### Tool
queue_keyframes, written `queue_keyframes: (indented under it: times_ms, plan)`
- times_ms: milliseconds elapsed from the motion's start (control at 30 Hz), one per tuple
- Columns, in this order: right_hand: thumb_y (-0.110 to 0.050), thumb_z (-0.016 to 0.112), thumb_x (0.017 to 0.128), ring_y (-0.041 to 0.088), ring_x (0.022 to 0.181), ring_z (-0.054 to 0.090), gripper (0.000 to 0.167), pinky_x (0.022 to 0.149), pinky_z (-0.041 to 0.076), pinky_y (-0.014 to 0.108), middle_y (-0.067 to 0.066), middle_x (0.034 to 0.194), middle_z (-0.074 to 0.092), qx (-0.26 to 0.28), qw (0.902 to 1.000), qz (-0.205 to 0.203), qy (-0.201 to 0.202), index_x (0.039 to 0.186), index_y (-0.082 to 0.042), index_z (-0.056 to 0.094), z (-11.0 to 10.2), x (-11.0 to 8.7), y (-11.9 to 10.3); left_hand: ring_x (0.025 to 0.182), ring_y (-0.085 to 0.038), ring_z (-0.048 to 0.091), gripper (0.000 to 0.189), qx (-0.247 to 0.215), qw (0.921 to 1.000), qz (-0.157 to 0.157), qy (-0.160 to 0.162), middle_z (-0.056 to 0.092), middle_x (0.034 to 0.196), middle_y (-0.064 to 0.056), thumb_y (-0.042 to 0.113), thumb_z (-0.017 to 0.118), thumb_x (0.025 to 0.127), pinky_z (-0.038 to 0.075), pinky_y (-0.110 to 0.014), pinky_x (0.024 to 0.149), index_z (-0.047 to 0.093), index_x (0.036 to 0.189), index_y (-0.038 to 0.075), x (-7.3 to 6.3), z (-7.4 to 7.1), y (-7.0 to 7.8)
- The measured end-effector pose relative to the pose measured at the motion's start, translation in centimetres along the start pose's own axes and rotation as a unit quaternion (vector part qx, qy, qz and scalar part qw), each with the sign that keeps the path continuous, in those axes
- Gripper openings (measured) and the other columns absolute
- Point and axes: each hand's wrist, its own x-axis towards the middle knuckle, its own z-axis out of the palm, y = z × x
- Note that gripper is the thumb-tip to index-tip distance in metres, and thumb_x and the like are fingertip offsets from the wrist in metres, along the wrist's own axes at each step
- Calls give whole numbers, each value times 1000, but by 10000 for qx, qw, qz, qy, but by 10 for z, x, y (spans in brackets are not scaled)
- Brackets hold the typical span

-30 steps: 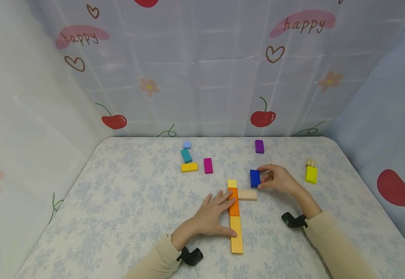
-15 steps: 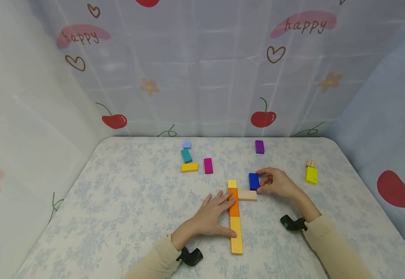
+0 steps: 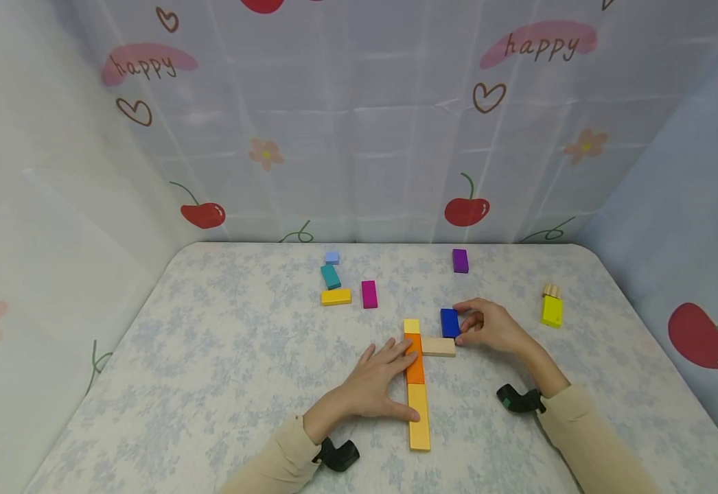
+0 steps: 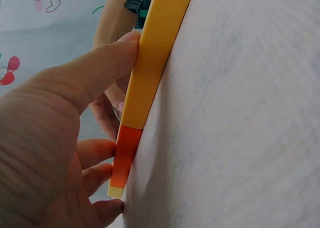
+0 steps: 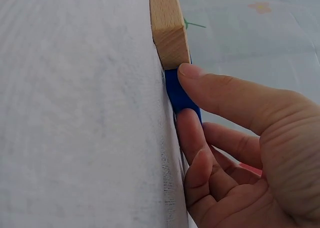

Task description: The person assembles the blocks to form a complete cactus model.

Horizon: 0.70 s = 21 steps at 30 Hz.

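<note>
In the head view, a line of blocks runs away from me: a long yellow block, an orange block and a small pale yellow block. My left hand lies spread over its left side, thumb on the long yellow block and fingertips at the orange one. A plain wooden block juts right from the line. Just behind its right end lies a blue block, gripped by my right hand between thumb and fingers. The right wrist view has the blue block right against the wooden block's end.
Farther back on the table lie a magenta block, a yellow block, a teal block, a light blue block and a purple block. Off to the right is a lime block beside small wooden pieces.
My right hand has brought the blue block slightly toward me and left, up to the back of the wooden block. The left hand stays in place on the line of blocks.
</note>
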Motion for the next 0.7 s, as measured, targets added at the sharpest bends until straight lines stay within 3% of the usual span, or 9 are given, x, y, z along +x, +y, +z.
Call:
queue_keyframes:
  times_ms: [400, 700]
  plan:
    - [-13, 84, 76, 15, 77, 61, 65, 68, 55, 19, 23, 117, 59, -106, 9999, 55, 18, 131, 6, 54, 2, 0, 2, 153, -25, 8, 97, 15, 10000, 14, 8, 15, 165, 5, 62, 73, 77, 8, -59, 121, 31, 155, 20, 0, 0, -1]
    - [-16, 84, 77, 15, 82, 64, 69, 69, 56, 22, 22, 125, 58, -39, 9999, 15, -107, 135, 3, 53, -6, 1, 5, 153, -25, 8, 97, -14, 10000, 6, -17, 14, 165, 5, 61, 73, 77, 7, -58, 121, 31, 155, 21, 0, 0, -1]
